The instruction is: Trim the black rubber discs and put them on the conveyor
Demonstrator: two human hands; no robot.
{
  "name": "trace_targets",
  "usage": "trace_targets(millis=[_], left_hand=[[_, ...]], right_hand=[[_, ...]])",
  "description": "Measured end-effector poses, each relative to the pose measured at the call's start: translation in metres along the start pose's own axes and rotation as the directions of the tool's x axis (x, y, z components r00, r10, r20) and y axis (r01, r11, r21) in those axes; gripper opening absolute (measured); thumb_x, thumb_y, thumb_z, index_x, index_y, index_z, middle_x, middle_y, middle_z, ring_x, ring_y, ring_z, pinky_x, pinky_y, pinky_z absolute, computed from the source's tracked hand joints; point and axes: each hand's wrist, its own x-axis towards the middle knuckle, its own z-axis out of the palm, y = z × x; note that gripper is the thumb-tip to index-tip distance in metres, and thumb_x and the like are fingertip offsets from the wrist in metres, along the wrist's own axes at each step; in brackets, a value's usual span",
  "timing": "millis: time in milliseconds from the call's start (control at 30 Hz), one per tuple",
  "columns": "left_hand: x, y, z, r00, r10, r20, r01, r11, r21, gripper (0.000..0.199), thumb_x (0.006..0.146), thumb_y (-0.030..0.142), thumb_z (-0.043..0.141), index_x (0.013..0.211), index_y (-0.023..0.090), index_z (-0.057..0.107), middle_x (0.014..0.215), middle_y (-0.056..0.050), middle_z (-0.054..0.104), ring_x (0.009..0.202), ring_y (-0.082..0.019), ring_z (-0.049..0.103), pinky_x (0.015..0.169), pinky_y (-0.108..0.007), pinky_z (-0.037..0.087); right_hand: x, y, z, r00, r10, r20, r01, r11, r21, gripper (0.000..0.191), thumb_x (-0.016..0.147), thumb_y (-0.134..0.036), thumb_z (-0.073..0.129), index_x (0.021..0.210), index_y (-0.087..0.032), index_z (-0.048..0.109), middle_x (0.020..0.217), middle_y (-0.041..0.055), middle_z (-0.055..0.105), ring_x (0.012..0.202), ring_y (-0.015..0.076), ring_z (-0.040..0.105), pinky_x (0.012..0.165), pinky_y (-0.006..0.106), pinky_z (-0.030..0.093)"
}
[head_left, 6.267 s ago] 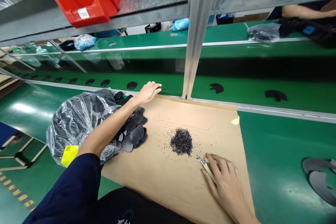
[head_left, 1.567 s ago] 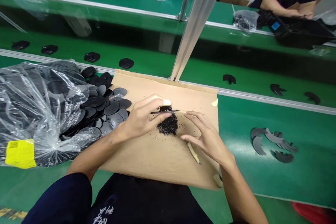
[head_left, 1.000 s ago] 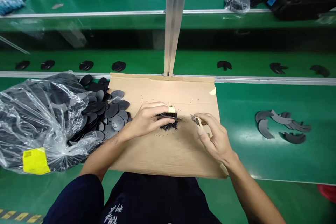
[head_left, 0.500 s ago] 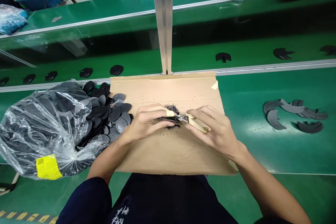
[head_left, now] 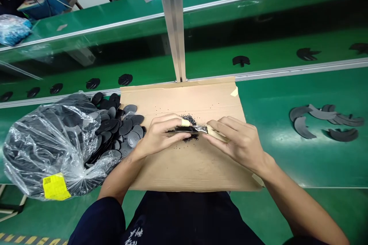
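My left hand point(head_left: 161, 134), with yellow tape on a finger, pinches a flat black part point(head_left: 178, 131) seen nearly edge-on. My right hand point(head_left: 237, 138) is closed round the pale handles of small cutting pliers point(head_left: 202, 128), whose metal jaws meet the part's right end. Beneath both hands lies a cardboard sheet point(head_left: 184, 172). Tiny black bits point(head_left: 188, 118) are scattered on it around the part. Left of the cardboard, black oval discs point(head_left: 125, 127) are heaped at the mouth of a clear plastic bag point(head_left: 51, 141) with a yellow label.
Grey curved pieces point(head_left: 304, 127) lie on the green table point(head_left: 276, 164) at the right. A metal post point(head_left: 175, 34) rises behind the cardboard. Beyond the rail, several black parts point(head_left: 125, 79) rest spaced out on a green belt point(head_left: 209, 69).
The pliers' handles have closed a little in my right hand. The black part has tilted slightly in my left hand. The whole view has shifted a little.
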Motion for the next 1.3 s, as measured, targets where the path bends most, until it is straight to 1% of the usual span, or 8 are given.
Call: trace_targets(millis=[300, 433, 633, 767, 933, 1033, 1133, 1300], left_hand=[[-0.006, -0.010, 0.008, 0.965, 0.039, 0.259, -0.116, 0.951, 0.288, 0.018, 0.102, 0.032, 0.058, 0.108, 0.017, 0.069, 0.094, -0.007, 0.071, 0.084, -0.018, 0.066, 0.076, -0.030, 0.054], [-0.015, -0.017, 0.009, 0.979, 0.001, 0.204, -0.086, 0.909, 0.408, 0.018, 0.102, 0.033, 0.060, 0.106, 0.017, 0.068, 0.089, -0.006, 0.071, 0.086, -0.020, 0.064, 0.079, -0.033, 0.052], [-0.032, -0.020, 0.008, 0.989, -0.147, 0.011, 0.143, 0.974, 0.175, 0.016, 0.099, 0.029, 0.064, 0.108, 0.015, 0.065, 0.089, -0.005, 0.071, 0.081, -0.014, 0.068, 0.074, -0.026, 0.058], [-0.042, -0.016, 0.017, 0.967, -0.249, -0.058, 0.245, 0.967, -0.070, 0.019, 0.095, 0.024, 0.068, 0.112, 0.015, 0.063, 0.105, -0.008, 0.075, 0.098, -0.016, 0.075, 0.089, -0.027, 0.063], [-0.046, -0.013, 0.017, 0.988, -0.150, 0.030, 0.146, 0.984, 0.100, 0.038, 0.093, 0.009, 0.059, 0.130, 0.017, 0.062, 0.116, -0.012, 0.073, 0.111, -0.021, 0.072, 0.097, -0.038, 0.062], [-0.046, -0.011, 0.013, 0.991, -0.123, 0.059, 0.111, 0.979, 0.172, 0.041, 0.091, 0.002, 0.052, 0.127, 0.018, 0.064, 0.118, -0.012, 0.072, 0.111, -0.021, 0.069, 0.096, -0.039, 0.061], [-0.046, -0.009, 0.011, 0.988, -0.149, 0.032, 0.144, 0.982, 0.126, 0.042, 0.089, 0.000, 0.050, 0.124, 0.017, 0.066, 0.116, -0.012, 0.072, 0.112, -0.021, 0.069, 0.097, -0.037, 0.059], [-0.044, 0.001, 0.016, 0.968, -0.249, -0.018, 0.249, 0.968, -0.037, 0.028, 0.092, 0.007, 0.061, 0.116, 0.017, 0.069, 0.110, -0.010, 0.074, 0.104, -0.019, 0.072, 0.093, -0.032, 0.060]], right_hand=[[-0.001, 0.001, 0.004, 0.991, 0.023, 0.129, -0.002, 0.988, -0.157, 0.024, 0.101, -0.038, 0.056, 0.110, -0.020, 0.069, 0.089, 0.0079, 0.070, 0.080, 0.0223, 0.058, 0.067, 0.035, 0.042], [-0.008, 0.006, 0.004, 0.981, 0.087, 0.175, -0.063, 0.989, -0.137, 0.026, 0.101, -0.041, 0.057, 0.105, -0.018, 0.069, 0.089, 0.0084, 0.071, 0.079, 0.0222, 0.059, 0.068, 0.035, 0.043], [-0.012, 0.007, 0.027, 0.959, 0.251, 0.134, -0.274, 0.942, 0.195, 0.024, 0.093, -0.036, 0.070, 0.110, -0.020, 0.066, 0.098, 0.0079, 0.073, 0.085, 0.0229, 0.066, 0.072, 0.035, 0.051], [-0.008, -0.006, 0.044, 0.968, 0.249, 0.030, -0.241, 0.887, 0.394, 0.019, 0.093, -0.024, 0.066, 0.112, -0.022, 0.064, 0.100, 0.0058, 0.073, 0.087, 0.0213, 0.067, 0.074, 0.035, 0.052], [-0.006, -0.020, 0.038, 0.995, 0.000, -0.096, 0.023, 0.970, 0.244, 0.020, 0.096, -0.013, 0.057, 0.111, -0.022, 0.066, 0.092, 0.0059, 0.075, 0.081, 0.0211, 0.063, 0.070, 0.036, 0.046], [-0.007, -0.021, 0.025, 0.992, -0.104, -0.066, 0.120, 0.936, 0.332, 0.024, 0.095, -0.013, 0.059, 0.116, -0.023, 0.063, 0.098, 0.0062, 0.075, 0.084, 0.0207, 0.065, 0.071, 0.036, 0.048], [-0.009, -0.011, 0.015, 0.995, -0.066, -0.070, 0.089, 0.913, 0.398, 0.029, 0.093, -0.014, 0.062, 0.121, -0.023, 0.060, 0.101, 0.0070, 0.074, 0.087, 0.0214, 0.066, 0.074, 0.037, 0.051], [-0.010, 0.008, 0.015, 0.999, 0.035, -0.037, -0.029, 0.988, 0.150, 0.023, 0.095, -0.018, 0.058, 0.118, -0.022, 0.062, 0.100, 0.0091, 0.074, 0.084, 0.0240, 0.063, 0.072, 0.039, 0.047]])
